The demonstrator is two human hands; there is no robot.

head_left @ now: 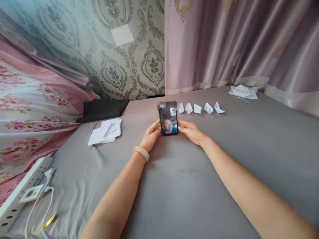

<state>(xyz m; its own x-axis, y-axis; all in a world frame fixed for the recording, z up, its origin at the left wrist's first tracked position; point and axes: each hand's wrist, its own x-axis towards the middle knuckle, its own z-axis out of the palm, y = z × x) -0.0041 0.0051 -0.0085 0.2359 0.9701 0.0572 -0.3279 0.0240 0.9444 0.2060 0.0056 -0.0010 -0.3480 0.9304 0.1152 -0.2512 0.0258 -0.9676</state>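
Note:
A phone (169, 119) stands upright on the grey sheet (174, 186), its lit screen facing me and showing a person on a video call. My left hand (151, 135) grips its left edge, with a pale bangle (141, 153) round the wrist. On the opposite edge, my right hand (191, 131) holds the phone with its fingers and thumb. Several folded white paper pieces (197, 109) stand in a row just behind and to the right of the phone. The back of the phone is hidden.
White papers (106, 132) lie at the left, near a black cloth (104, 109). More folded paper (243, 91) and a thin stick (243, 100) lie at the back right. A power strip (40, 171) with cables is at the lower left. Curtains (199, 46) hang behind.

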